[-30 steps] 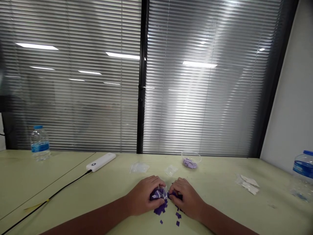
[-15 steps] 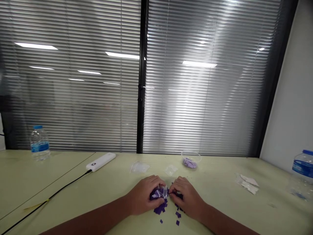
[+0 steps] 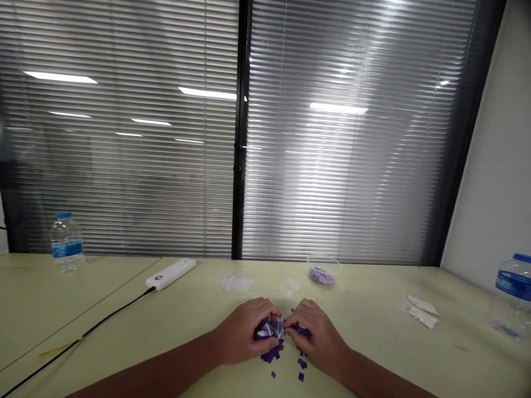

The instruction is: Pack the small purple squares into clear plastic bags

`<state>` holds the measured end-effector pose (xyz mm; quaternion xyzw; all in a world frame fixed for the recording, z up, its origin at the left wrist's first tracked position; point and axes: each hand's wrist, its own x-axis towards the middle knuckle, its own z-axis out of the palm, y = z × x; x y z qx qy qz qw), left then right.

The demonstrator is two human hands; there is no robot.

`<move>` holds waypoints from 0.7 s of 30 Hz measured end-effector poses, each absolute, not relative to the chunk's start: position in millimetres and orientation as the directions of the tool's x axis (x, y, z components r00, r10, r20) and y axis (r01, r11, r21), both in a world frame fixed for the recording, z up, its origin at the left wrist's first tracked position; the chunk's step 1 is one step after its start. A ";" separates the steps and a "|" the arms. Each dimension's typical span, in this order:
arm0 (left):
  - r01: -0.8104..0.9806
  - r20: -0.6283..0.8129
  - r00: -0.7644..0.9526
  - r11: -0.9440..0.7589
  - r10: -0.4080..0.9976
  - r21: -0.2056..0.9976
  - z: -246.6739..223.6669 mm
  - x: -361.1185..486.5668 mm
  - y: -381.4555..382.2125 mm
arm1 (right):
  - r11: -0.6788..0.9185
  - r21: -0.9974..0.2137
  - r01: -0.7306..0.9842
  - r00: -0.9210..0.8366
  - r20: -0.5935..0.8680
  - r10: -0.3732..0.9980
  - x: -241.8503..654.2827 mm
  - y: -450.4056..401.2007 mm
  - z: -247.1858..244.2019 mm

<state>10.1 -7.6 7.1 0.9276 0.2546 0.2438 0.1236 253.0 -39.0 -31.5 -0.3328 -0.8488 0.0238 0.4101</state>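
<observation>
A small clear plastic bag (image 3: 269, 328) with purple pieces inside lies in the curled fingers of my left hand (image 3: 244, 333), its mouth facing right. Close to that mouth, the thumb and fingertips of my right hand (image 3: 317, 335) are pinched together; what sits between them is small and dark, probably one of the purple pieces. Loose flat purple pieces (image 3: 271, 354) lie under and beside the bag. More purple squares (image 3: 301, 363) are scattered below my right hand, which partly hides others.
Beyond my hands lie clear plastic bags (image 3: 236, 283) and a round clear tub (image 3: 324, 271) with light purple bits. A white power bank (image 3: 171, 273) with a black cable rests left. Water bottles (image 3: 67, 243) stand at both sides. White scraps (image 3: 421, 310) lie right.
My right fingertips have moved slightly left, closer to the bag's mouth. The left hand still holds the bag in nearly the same place.
</observation>
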 end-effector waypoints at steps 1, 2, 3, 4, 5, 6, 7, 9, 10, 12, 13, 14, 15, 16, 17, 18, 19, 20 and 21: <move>0.403 0.385 0.758 -0.842 0.526 0.358 7.3 10.3 -7.7 | 0.783 -0.301 0.544 -0.454 0.680 0.576 252.8 -38.7 -31.8; 0.389 0.383 0.766 -0.847 0.516 0.363 7.3 10.3 -7.7 | 0.789 -0.288 0.543 -0.464 0.680 0.568 252.6 -38.3 -32.1; 0.376 0.381 0.773 -0.851 0.506 0.367 7.1 10.1 -7.5 | 0.796 -0.275 0.540 -0.474 0.682 0.557 252.5 -37.7 -32.3; 0.365 0.381 0.779 -0.854 0.499 0.371 6.7 9.8 -7.2 | 0.802 -0.263 0.537 -0.483 0.684 0.548 252.4 -37.1 -32.7; 0.360 0.379 0.782 -0.855 0.494 0.373 6.1 9.4 -6.8 | 0.806 -0.254 0.535 -0.489 0.685 0.540 252.4 -36.4 -33.1; 0.358 0.378 0.782 -0.854 0.495 0.376 5.4 9.0 -6.4 | 0.807 -0.248 0.536 -0.491 0.686 0.536 252.4 -35.7 -33.7; 0.360 0.377 0.781 -0.852 0.498 0.379 4.7 8.6 -5.8 | 0.807 -0.244 0.538 -0.492 0.686 0.536 252.4 -34.8 -34.5; 0.364 0.378 0.777 -0.849 0.503 0.383 3.4 7.9 -4.9 | 0.804 -0.244 0.542 -0.497 0.678 0.541 252.6 -32.9 -36.7; 0.365 0.379 0.775 -0.848 0.505 0.384 3.0 7.8 -4.5 | 0.803 -0.249 0.542 -0.502 0.670 0.547 252.8 -31.8 -38.0; 0.368 0.380 0.772 -0.846 0.509 0.386 2.7 7.7 -4.2 | 0.803 -0.274 0.530 -0.510 0.653 0.560 253.3 -29.7 -41.1; 0.370 0.378 0.772 -0.845 0.511 0.387 2.9 7.8 -4.4 | 0.801 -0.291 0.522 -0.512 0.644 0.568 253.6 -28.9 -42.5; 0.373 0.376 0.771 -0.843 0.514 0.387 3.2 8.0 -4.6 | 0.799 -0.304 0.519 -0.511 0.639 0.574 253.9 -28.3 -43.7; 0.375 0.374 0.771 -0.842 0.515 0.388 3.6 8.1 -5.0 | 0.796 -0.313 0.518 -0.508 0.637 0.580 254.1 -28.0 -44.6; 0.377 0.372 0.770 -0.841 0.518 0.388 4.2 8.3 -5.4 | 0.794 -0.317 0.519 -0.505 0.635 0.584 254.3 -28.1 -45.1; 0.381 0.370 0.770 -0.839 0.520 0.387 4.9 8.5 -5.9 | 0.792 -0.319 0.521 -0.502 0.635 0.587 254.4 -28.5 -45.2; 0.386 0.367 0.769 -0.838 0.524 0.387 5.6 8.6 -6.4 | 0.789 -0.322 0.523 -0.499 0.635 0.590 254.5 -29.1 -44.9; 0.389 0.363 0.769 -0.836 0.526 0.386 6.3 8.8 -6.9 | 0.788 -0.326 0.523 -0.497 0.634 0.592 254.4 -29.9 -44.4; 0.390 0.360 0.771 -0.836 0.526 0.386 7.0 8.9 -7.3 | 0.786 -0.332 0.521 -0.493 0.635 0.595 254.3 -30.7 -43.6; 0.387 0.360 0.773 -0.837 0.523 0.387 7.7 8.9 -7.6 | 0.782 -0.342 0.522 -0.487 0.633 0.602 254.3 -31.6 -42.9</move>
